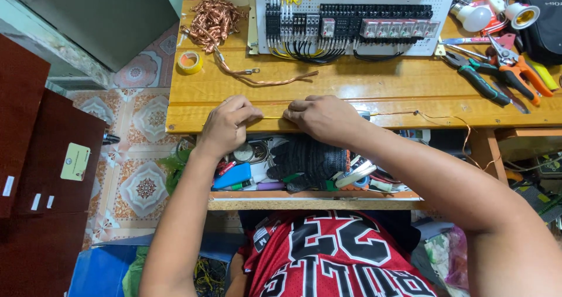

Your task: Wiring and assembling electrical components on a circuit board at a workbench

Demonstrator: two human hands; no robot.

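Fingers of the left hand (227, 124) and right hand (321, 117) are pinched narrow on a thin yellow wire (273, 118), stretched between them along the near edge of the wooden workbench (374, 86). Bare copper wire (212, 19) is piled far left; a white wiring panel (351, 17) stands beyond; an open drawer (310, 202) lies below.

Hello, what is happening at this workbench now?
A person sits at a wooden bench. The left hand and right hand pinch a thin yellow wire stretched between them at the bench's front edge. Behind them stand a white wiring panel and a heap of copper wire; pliers lie at right.
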